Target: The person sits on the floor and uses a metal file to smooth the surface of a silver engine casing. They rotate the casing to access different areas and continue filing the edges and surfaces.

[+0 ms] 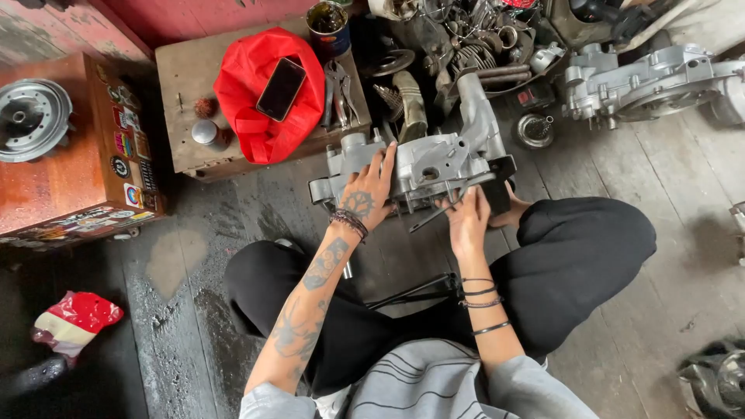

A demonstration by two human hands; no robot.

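Down on the plank floor [660, 256], the person sat cross-legged with a grey metal engine case [427, 167] just in front of the knees. The left hand [369, 194] lay flat on top of the case, fingers [386, 159] spread wide and pressing, gripping nothing. The right hand [469, 221] was at the case's lower near edge, fingers curled narrow around a thin dark tool [434, 217] that poked out to the left; exactly what kind of tool it was could not be told.

Beyond the case sat a low wooden block [182, 77] serving as a counter, carrying a red cloth bag [248, 101] with a black phone [281, 88] lying on it, pliers [339, 93] just beside the bag, a tin can [327, 27] at the back corner and a small round metal cap [206, 133] near the front. To the left stood a red-brown wooden box [54, 171], its side covered with small stickers [128, 143] in mixed colours, round and rectangular, and a silver wheel hub [31, 116] resting on its top. A crumpled red and white wrapper [74, 318] lay on the dark, stained floor at lower left. Up at the right rested a second engine case [644, 77], with a heap of springs and small parts [473, 39] between the two.
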